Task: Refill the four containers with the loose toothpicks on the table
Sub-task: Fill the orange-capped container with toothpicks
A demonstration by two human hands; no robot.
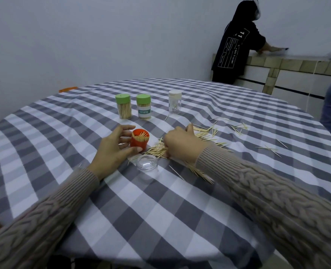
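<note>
On the checked tablecloth (160, 200) the big mess of loose toothpicks (205, 136) is spread right of centre, with two green-lidded jars (123, 106) and a white-lidded one (174, 101) parked further back and a clear cap (146, 163) near the front. The person's left hand (112, 150) has fingers and thumb curled around the open orange container (139, 139), already pretty full. The right hand (180, 142) is down on the pile, fingers bent over a bunch; how tight, can't tell, so probably best to line the sticks up parallel before lifting, then drop them in points-down.
</note>
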